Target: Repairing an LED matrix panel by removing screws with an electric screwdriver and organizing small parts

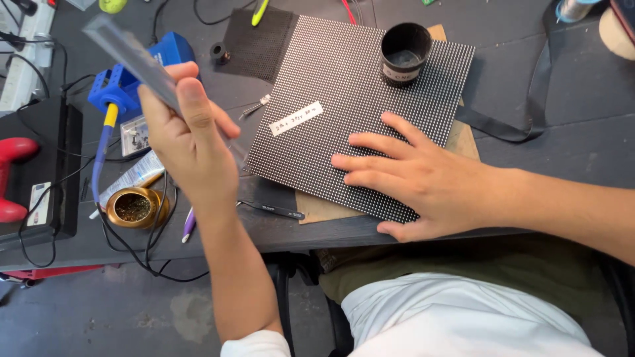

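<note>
My left hand is raised above the desk and grips a long clear plastic strip that slants up to the left. My right hand lies flat, fingers spread, on the near part of a square black dotted LED panel. The panel rests on a brown board and carries a white paper label. A small black round tub stands on the panel's far corner. Black tweezers lie at the panel's near left edge.
A blue soldering iron stand with its iron, a brass tip-cleaner pot and a tube sit at left among black cables. A black mesh pad lies beyond the panel. A red tool is at far left.
</note>
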